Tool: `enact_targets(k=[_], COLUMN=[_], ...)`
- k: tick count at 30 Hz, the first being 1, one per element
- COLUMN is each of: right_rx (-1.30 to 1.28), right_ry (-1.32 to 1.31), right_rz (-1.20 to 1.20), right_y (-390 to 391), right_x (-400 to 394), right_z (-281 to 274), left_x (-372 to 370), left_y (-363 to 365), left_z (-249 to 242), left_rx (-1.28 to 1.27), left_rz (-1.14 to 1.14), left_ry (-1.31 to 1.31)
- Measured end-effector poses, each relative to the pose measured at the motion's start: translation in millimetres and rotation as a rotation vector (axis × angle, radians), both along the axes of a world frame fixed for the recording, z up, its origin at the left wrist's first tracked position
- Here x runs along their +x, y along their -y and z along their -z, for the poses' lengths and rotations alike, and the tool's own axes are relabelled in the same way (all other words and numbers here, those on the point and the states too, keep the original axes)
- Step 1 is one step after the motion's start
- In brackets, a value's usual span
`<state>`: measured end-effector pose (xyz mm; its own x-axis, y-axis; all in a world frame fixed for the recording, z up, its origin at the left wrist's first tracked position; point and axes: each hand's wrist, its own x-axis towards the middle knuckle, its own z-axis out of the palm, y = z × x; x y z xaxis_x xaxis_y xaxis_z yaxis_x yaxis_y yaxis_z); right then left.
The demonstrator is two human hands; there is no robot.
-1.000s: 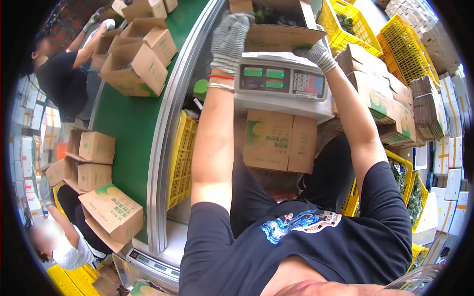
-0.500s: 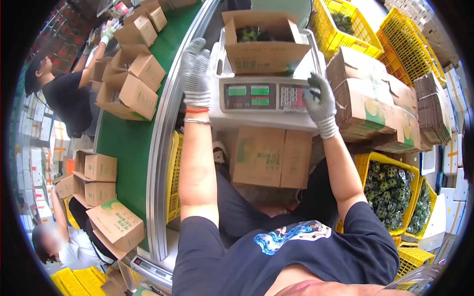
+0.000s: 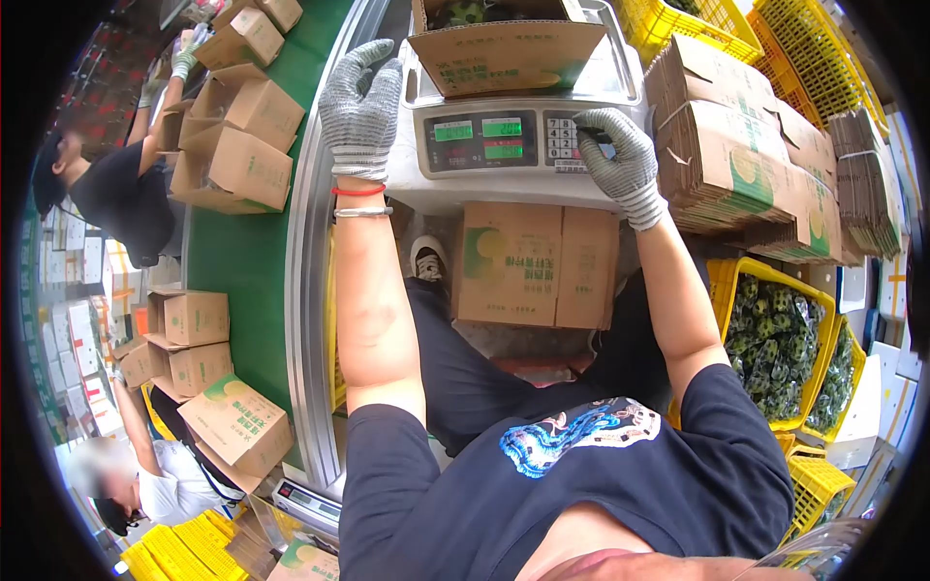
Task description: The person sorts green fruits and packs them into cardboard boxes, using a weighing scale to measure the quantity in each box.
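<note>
My left hand (image 3: 360,114), in a grey-white knit glove, stands open beside the scale, between a cardboard box (image 3: 509,58) and the conveyor's metal rail. That box has its flaps up, sits on the scale's metal tray and holds dark green contents. Over the right end of the scale's control panel (image 3: 480,141) is my right hand (image 3: 623,160), also gloved. Its fingers are bent, with a gap between thumb and forefinger, and its fingertips overlap the keypad (image 3: 562,145). Green lit displays show on the panel. Neither hand holds anything visible.
Another carton (image 3: 509,266) stands below the scale. Tied stacks of flattened cartons (image 3: 736,155) are on the right, near yellow crates (image 3: 819,387) of bagged green produce. Open boxes (image 3: 232,167) line a green conveyor (image 3: 237,252) on the left, where two people work.
My right hand has moved from the scale's right edge onto the keypad side, its fingers bending. My left hand has drawn slightly left, away from the box. The whole view has shifted somewhat.
</note>
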<state>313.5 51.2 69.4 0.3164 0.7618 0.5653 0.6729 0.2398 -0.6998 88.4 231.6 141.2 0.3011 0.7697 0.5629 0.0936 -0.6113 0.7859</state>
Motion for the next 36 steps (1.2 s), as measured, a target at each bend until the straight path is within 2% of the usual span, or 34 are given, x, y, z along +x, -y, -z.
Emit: enact_targets(k=[2,5,6,7,8,9,10,11,12,13,15,16,17,19,21,22,25,27,28,29,31,32,33,35,36], right_rx=[0.050,0.074,0.081,0.083,0.066,0.072,-0.025,-0.107,-0.149,-0.243,-0.511,-0.636,-0.768,-0.895,-1.045,-1.049,-1.422,-1.380,-1.482,-1.420,-1.290,-1.025,-0.876,-0.515,-0.392], right_ry=[0.099,0.227,0.239,0.257,0.234,0.215,0.125,0.034,0.039,0.166,0.181,0.064,-0.059,-0.275,-0.445,-0.427,-0.695,-0.664,-0.659,-0.721,-0.842,-0.882,-0.908,-1.341,-1.403], right_rz=[-0.004,0.003,0.026,0.073,0.147,0.246,0.329,0.412,0.520,0.651,0.929,1.067,1.188,1.282,1.262,1.196,0.762,0.824,0.816,0.819,0.832,0.861,0.917,0.805,0.765], right_y=[1,25,41,62,90,122,159,198,241,284,377,418,427,498,537,544,501,495,485,487,494,511,519,535,543], right_x=[2,11,15,22,29,34,41,47,58,69,81,85,73,82,87,86,71,63,66,63,57,52,49,49,45], right_z=[-5,-29,-36,-40,-40,-33,-22,-9,10,26,36,33,30,55,78,94,98,166,156,144,129,135,132,125,120], left_x=[6,13,16,24,33,42,57,75,95,106,127,132,121,131,131,134,136,133,130,131,121,120,113,76,57], left_y=[-3,3,7,15,4,-12,-11,6,6,-16,-74,-125,-199,-230,-244,-230,-200,-205,-209,-199,-148,-131,-126,-161,-171], left_z=[4,-6,-16,-25,-28,-36,-49,-61,-74,-76,-72,-53,-19,-12,-9,-13,-28,-26,-24,-31,-54,-67,-77,-81,-87], left_rx=[-0.013,0.110,0.307,0.375,0.510,0.739,0.921,0.768,0.420,0.381,0.405,0.387,0.356,0.103,-0.084,-0.006,0.050,0.048,0.045,0.138,0.016,-0.067,-0.153,0.192,0.333], left_rz=[0.021,-0.028,-0.119,-0.144,-0.222,-0.140,-0.237,-0.157,-0.118,-0.044,0.064,0.132,0.196,0.279,0.319,0.265,0.204,0.149,0.123,0.107,0.080,0.019,-0.040,0.076,0.094], left_ry=[0.073,0.044,-0.059,-0.066,-0.197,-0.299,-0.480,-0.367,-0.403,-0.544,-0.953,-0.980,-1.015,-1.238,-1.219,-1.267,-1.384,-1.332,-1.303,-1.345,-1.002,-0.870,-0.736,-0.643,-0.636])
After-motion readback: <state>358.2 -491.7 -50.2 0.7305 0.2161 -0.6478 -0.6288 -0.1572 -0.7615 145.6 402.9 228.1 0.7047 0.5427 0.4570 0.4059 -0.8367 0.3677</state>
